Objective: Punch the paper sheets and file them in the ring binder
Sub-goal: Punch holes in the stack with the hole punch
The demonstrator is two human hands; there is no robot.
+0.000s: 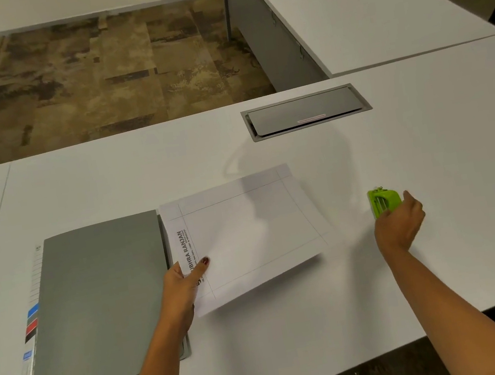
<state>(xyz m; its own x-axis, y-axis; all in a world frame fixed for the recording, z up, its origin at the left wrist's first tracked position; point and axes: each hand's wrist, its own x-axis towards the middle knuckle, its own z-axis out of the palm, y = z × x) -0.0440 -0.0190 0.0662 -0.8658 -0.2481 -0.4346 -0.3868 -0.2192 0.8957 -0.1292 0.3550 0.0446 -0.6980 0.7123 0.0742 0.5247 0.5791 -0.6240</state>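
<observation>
The desk (428, 140) fills the lower half of the frame, and one grey binder (99, 307) lies shut at lower left, coloured tabs along its left edge. Just right of it, centre frame, lie the sheets (248, 236); they read as one stack, and I cannot tell how many leaves it holds. One green punch (384, 201) sits at right of centre, well apart from the paper.

The left hand (180, 283) pinches the sheets at their left, printed edge, thumb on top, with the near edge lifted a little off the desk. The right hand (401, 225) reaches to the punch with fingers touching its near side; whether they have closed round it I cannot tell.

The step in hand looks like the opening one: fetching the punch to the paper. Nothing appears punched or filed. Next, the punch must come to the sheets' edge, the stack squared and slid fully into its slot before pressing.
</observation>
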